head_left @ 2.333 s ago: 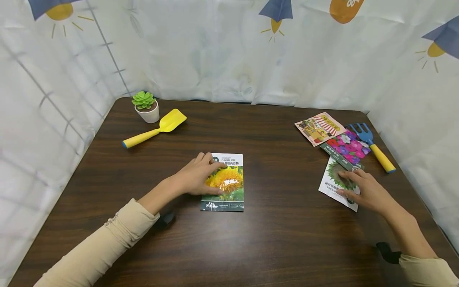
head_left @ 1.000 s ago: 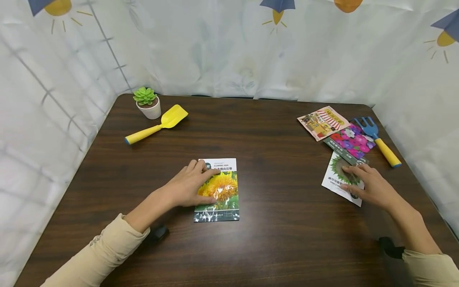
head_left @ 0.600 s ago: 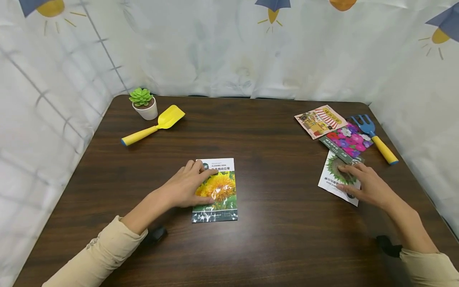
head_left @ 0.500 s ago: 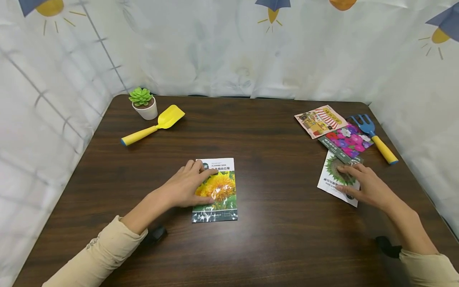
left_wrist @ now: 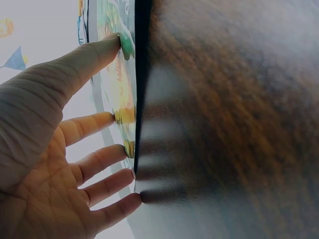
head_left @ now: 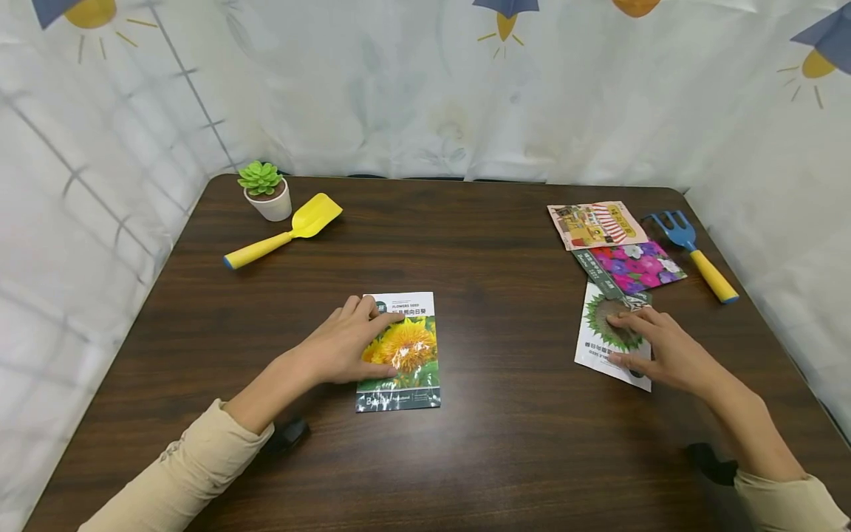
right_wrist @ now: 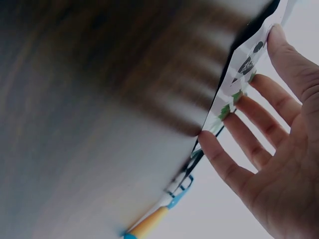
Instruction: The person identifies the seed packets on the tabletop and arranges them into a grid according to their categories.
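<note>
My left hand [head_left: 342, 341] rests on a flower seed packet [head_left: 408, 351] with a yellow bloom, lying flat at the table's middle. In the left wrist view, its thumb and fingertips press on the packet's face, spread and fairly straight. On the right, my right hand [head_left: 668, 351] touches a white seed packet [head_left: 598, 347] with a green-rimmed sunflower, its thumb and fingertips set down on it. The far end of that packet is tucked under a packet of pink and purple flowers [head_left: 640, 266], itself partly covered by a pink packet with a striped awning [head_left: 595, 225].
A yellow hand trowel [head_left: 286, 233] lies at the back left, beside a small potted succulent [head_left: 268, 193]. Right of the packets is a blue hand fork [head_left: 694, 255] with a yellow handle. A white printed curtain [head_left: 399, 96] stands behind the dark wooden table [head_left: 492, 458].
My right hand has slid left with the white packet under it. The pink-and-purple packet and the awning packet have shifted and turned along. Over the last half second, my left hand stays still.
</note>
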`<move>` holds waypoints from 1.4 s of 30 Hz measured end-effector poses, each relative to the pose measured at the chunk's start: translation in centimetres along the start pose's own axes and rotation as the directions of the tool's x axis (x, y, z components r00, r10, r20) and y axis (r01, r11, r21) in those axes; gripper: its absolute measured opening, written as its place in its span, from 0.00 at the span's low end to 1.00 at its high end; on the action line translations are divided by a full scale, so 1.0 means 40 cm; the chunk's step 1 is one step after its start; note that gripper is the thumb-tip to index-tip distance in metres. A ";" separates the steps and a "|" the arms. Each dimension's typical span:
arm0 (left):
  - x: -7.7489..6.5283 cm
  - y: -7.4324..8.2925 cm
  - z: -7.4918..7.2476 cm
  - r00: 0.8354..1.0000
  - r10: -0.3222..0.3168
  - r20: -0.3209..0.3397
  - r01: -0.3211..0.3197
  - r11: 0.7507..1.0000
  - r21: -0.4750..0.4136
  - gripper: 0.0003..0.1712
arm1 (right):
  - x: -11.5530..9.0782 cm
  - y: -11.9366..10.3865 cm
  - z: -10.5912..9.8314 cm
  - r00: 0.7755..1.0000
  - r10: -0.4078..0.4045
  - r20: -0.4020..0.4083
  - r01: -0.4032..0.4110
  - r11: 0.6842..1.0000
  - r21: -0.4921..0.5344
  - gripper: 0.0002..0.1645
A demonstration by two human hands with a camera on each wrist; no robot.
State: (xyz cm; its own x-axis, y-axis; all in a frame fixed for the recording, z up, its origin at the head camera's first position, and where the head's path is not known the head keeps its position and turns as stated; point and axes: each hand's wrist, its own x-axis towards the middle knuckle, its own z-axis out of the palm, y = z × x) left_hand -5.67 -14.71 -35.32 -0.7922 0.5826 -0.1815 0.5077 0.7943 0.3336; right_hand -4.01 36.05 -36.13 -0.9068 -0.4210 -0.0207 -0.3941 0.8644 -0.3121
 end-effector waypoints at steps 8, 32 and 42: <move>0.000 0.000 0.001 1.000 -0.003 0.005 0.003 1.000 -0.004 0.49 | 0.009 -0.027 0.003 0.996 -0.085 0.035 0.083 0.995 0.062 0.38; -0.003 0.003 0.000 1.000 -0.001 0.002 0.001 1.000 -0.015 0.50 | 0.050 -0.139 0.038 0.986 -0.147 0.079 0.139 0.985 0.099 0.37; -0.001 0.012 0.000 1.000 -0.001 0.012 0.001 1.000 -0.018 0.50 | 0.057 -0.183 0.054 0.983 -0.173 0.065 0.169 0.983 0.067 0.36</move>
State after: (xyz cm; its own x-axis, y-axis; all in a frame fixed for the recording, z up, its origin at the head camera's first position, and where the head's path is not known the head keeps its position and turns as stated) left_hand -5.39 -14.36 -35.15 -0.7883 0.5842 -0.1929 0.5010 0.7916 0.3499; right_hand -2.86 28.17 -35.94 -0.8131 -0.5814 -0.0284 -0.5308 0.7605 -0.3740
